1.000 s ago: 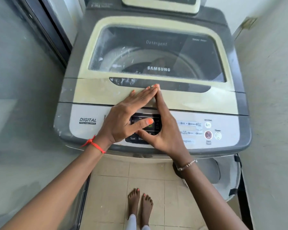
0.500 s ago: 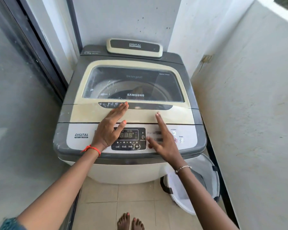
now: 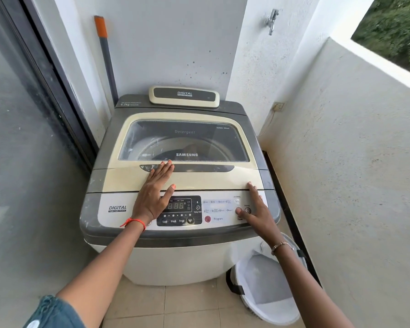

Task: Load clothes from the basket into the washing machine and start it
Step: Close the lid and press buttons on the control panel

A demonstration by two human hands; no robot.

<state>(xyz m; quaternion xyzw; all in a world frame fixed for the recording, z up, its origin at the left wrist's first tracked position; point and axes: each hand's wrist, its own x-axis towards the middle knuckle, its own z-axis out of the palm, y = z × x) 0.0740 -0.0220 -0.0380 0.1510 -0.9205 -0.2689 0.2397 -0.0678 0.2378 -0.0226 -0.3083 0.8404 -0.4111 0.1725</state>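
The left hand (image 3: pixel 155 192) lies flat, fingers straight, on the closed washing machine (image 3: pixel 211 181) at centre; the right hand (image 3: pixel 256 209), fingers extended, touches the control panel's (image 3: pixel 220 210) right end. The basket (image 3: pixel 270 311) stands lower right.

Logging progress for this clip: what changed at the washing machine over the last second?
The right hand slid right along the control panel, away from the left hand; its thumb now rests near the panel's right end. The left hand stays flat beside the display. Nothing taken or released. Lid still closed, basket still on the floor.
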